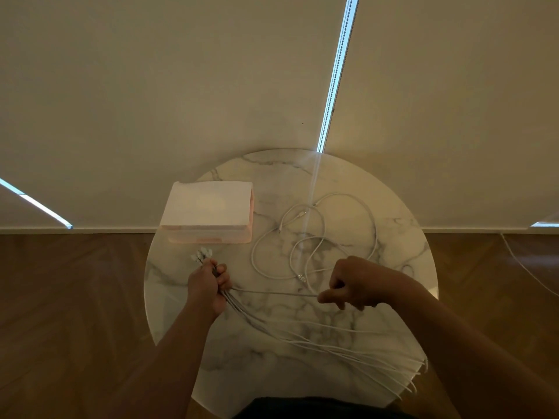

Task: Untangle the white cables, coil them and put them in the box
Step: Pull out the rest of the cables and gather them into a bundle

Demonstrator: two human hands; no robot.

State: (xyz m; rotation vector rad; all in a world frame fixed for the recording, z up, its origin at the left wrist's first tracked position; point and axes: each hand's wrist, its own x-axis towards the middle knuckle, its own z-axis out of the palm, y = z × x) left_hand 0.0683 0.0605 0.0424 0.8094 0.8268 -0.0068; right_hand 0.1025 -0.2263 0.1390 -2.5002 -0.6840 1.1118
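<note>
My left hand (pixel 209 285) grips a bundle of several white cables (pixel 317 343) just behind their plugs (pixel 201 255), which stick out past my fist towards the box. The bundle fans out across the round marble table (pixel 402 225) to its near right edge. My right hand (pixel 354 282) pinches one cable (pixel 272 292) stretched taut between both hands. More white cables lie in loose tangled loops (pixel 314 234) behind my right hand. The pale pink box (pixel 208 214) stands at the table's back left with its white lid on.
Wooden floor surrounds the table on both sides. A pale wall with blinds rises behind it. Another white cord (pixel 526 267) trails over the floor at the right.
</note>
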